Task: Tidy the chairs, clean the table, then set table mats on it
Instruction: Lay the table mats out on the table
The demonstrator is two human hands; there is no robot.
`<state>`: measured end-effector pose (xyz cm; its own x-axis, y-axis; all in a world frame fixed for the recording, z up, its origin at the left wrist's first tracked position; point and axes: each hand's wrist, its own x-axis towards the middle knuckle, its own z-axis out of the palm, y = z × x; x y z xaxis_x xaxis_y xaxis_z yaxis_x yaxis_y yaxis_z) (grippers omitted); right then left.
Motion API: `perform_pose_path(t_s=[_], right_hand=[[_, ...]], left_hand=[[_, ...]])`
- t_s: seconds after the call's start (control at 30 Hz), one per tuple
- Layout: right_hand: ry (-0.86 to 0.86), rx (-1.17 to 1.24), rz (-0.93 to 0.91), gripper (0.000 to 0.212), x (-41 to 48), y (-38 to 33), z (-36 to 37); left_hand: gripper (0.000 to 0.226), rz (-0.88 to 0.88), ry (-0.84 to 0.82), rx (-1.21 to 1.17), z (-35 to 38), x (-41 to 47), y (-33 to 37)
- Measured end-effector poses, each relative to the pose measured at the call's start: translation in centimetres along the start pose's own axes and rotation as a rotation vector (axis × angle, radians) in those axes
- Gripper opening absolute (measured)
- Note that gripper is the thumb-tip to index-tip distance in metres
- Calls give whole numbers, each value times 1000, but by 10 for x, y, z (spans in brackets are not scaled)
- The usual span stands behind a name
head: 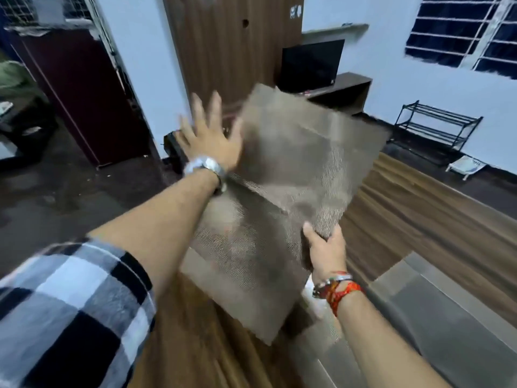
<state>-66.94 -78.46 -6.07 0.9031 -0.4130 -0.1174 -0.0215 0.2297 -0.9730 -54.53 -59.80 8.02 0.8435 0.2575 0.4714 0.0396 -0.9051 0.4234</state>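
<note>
My right hand (326, 249) grips the near edge of a stack of brown woven table mats (296, 163), held up over the wooden table (419, 219). The top mat is tilted and fanned away from a lower mat (240, 264). My left hand (212, 135), with a silver watch on the wrist, is spread open beside the top mat's left edge, the fingers apart; whether it touches the mat is blurred. Another grey-brown mat (447, 317) lies flat on the table at the lower right.
Behind stand a brown wooden door (229, 46), a black TV (312, 64) on a low shelf unit, a black wire rack (437, 124) by the right wall and a dark maroon fridge (84, 93) at the left. A dark floor spreads to the left.
</note>
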Motion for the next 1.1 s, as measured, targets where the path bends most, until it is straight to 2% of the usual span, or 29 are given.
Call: perform_pose_path(t_s=[0.07,0.13,0.2,0.23,0.3,0.33,0.4,0.47,0.5,0.6,0.67,0.83,0.97,1.1], right_hand=[[66,-195,130,28,21,38,-2],[103,-294,246,27,34,70,0],[131,-454,336,42,37,86,1],[154,-539,316,50,39,90,-2],[140,-841,256,46,42,98,-2],[156,-941,224,53,41,98,-2],[145,-1198,-9,65,39,92,-3],[55,-1303,-260,59,51,88,1],[-45,-1332,-289,54,61,86,2],[-418,-1465,-258,52,98,100,-3],[-539,-1534,-276,53,116,110,-13],[-667,-1504,-368,60,143,116,-6],[-687,-1551,-298,54,157,124,1],[-682,-1620,-251,58,163,125,4]], left_hand=[[68,24,-360,28,52,-41,-21],[72,27,-593,89,100,-91,-44],[74,-3,-766,160,137,-136,-59],[74,-33,-850,177,148,-152,-64],[78,-75,-979,198,166,-177,-67],[80,-66,-1005,219,173,-186,-67],[81,-20,-980,267,182,-194,-65],[80,38,-949,284,190,-190,-63],[81,70,-951,287,193,-186,-62],[83,123,-933,310,199,-178,-66],[84,135,-904,319,203,-177,-68],[86,132,-894,318,214,-165,-66],[82,101,-838,303,222,-162,-64],[81,101,-785,289,225,-159,-69]])
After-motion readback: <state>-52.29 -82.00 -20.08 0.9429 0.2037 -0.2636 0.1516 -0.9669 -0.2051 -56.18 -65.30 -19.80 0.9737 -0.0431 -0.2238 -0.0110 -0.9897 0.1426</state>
